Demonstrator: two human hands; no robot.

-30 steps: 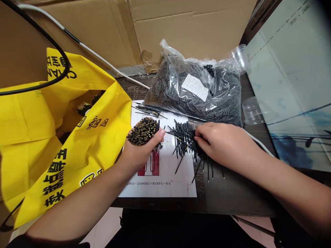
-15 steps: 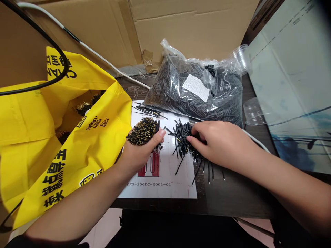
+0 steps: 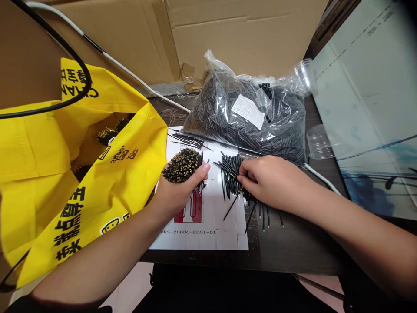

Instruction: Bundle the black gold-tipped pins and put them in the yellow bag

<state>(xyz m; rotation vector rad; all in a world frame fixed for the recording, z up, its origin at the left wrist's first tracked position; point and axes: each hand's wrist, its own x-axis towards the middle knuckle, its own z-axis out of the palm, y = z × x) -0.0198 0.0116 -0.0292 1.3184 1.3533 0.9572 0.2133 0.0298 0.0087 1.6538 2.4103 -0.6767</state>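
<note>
Clasping a gathered bundle of black, gold-ended wires (image 3: 182,166) in my left hand (image 3: 177,191), I pinch at the ungathered black wire pile (image 3: 230,184) at right with my right hand (image 3: 269,176).

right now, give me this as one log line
left hand: gripping black strand bundle | right hand: touching loose strand pile | behind: clear bag | far left: yellow bag

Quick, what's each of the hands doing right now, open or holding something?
Left hand: closed around a bundle of thin black wires.
Right hand: fingers curled at the loose pile of black wires; whether it grips any cannot be told.
</note>
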